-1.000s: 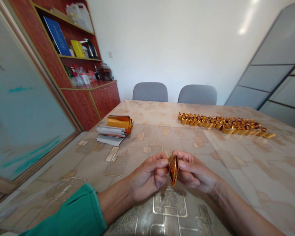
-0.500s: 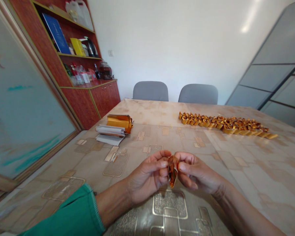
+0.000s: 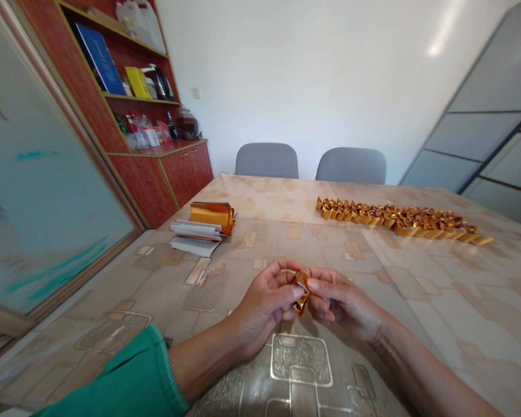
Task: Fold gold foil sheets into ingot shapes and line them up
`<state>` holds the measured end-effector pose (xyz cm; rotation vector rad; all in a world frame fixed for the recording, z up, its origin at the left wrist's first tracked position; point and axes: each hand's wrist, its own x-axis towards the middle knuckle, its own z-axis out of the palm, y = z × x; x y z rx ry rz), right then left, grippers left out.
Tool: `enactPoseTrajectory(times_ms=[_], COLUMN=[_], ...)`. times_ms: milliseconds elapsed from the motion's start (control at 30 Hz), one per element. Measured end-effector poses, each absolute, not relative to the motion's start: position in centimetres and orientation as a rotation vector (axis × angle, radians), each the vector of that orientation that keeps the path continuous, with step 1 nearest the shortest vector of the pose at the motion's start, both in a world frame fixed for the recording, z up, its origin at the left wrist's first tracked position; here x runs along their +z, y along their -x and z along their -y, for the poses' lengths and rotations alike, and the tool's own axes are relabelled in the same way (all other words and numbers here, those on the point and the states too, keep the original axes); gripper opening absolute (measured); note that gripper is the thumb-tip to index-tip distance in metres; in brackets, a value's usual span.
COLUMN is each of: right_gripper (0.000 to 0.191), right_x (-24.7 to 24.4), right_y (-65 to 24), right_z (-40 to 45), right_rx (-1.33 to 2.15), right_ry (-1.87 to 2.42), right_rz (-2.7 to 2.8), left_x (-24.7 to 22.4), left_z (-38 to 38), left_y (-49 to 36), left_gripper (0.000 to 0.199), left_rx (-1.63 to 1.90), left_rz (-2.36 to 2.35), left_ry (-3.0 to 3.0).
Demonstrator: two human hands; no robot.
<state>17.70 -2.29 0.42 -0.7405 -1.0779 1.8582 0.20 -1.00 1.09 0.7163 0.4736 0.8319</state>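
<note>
Between my two hands, above the table, is a small folded piece of gold foil paper (image 3: pixel 301 294), shiny and creased. My left hand (image 3: pixel 267 301) pinches its left side, thumb in front and fingers behind. On the right side, my right hand (image 3: pixel 338 298) grips it with thumb and forefinger, the other fingers curled. Parts of the folded paper are hidden by the fingertips. At the right back of the table lie rows of many folded gold paper pieces (image 3: pixel 373 215). A stack of gold and white paper sheets (image 3: pixel 211 215), some curled, sits at the left.
A patterned cloth covers the table (image 3: pixel 243 272). Two grey chairs (image 3: pixel 267 160) stand behind its far edge. A red cabinet (image 3: pixel 165 179) with shelves of bottles and a kettle is at the back left. A frosted glass door (image 3: pixel 47 174) is at the far left.
My hands have turned and tilted the folded gold paper, and its lower tip sits slightly higher. The right fingers have shifted inward along it. The stack and the rows are unchanged.
</note>
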Motion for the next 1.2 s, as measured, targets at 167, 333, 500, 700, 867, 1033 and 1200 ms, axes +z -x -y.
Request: enactPoseTrajectory(times_ms=[167,333,500,700,867,1033,1200], right_gripper=[0.021,0.021,0.020,0.020,0.020,0.021,0.020], right_x=[0.20,0.16,-0.07,-0.16,-0.20,-0.23,-0.37], right_y=[-17.39,-17.35,-17.26,-17.31,-17.31,-17.35,-17.34], right_z=[2.19,2.09,1.99,1.94,2.00,1.82,1.81], right_rx=[1.885,1.908,1.926,1.923,1.916,1.917,1.918], right_ry=[0.746,0.729,0.727,0.732,0.756,0.751,0.760], right_rz=[1.038,1.009,0.983,0.963,0.967,0.947,0.938], left_x=[0.95,0.88,0.83,1.10,1.28,1.12,0.82], left_z=[1.14,1.11,1.14,1.04,1.02,0.88,0.70], left_y=[-0.50,-0.49,-0.61,-0.50,-0.46,-0.33,-0.29], left_gripper=[0.027,0.030,0.027,0.030,0.030,0.032,0.030], left_rx=[0.894,0.921,0.973,0.928,0.891,0.857,0.843], left_rz=[-0.582,-0.581,-0.665,-0.657,-0.668,-0.642,-0.663], left_ry=[-0.802,-0.807,-0.843,-0.854,-0.821,-0.758,-0.763])
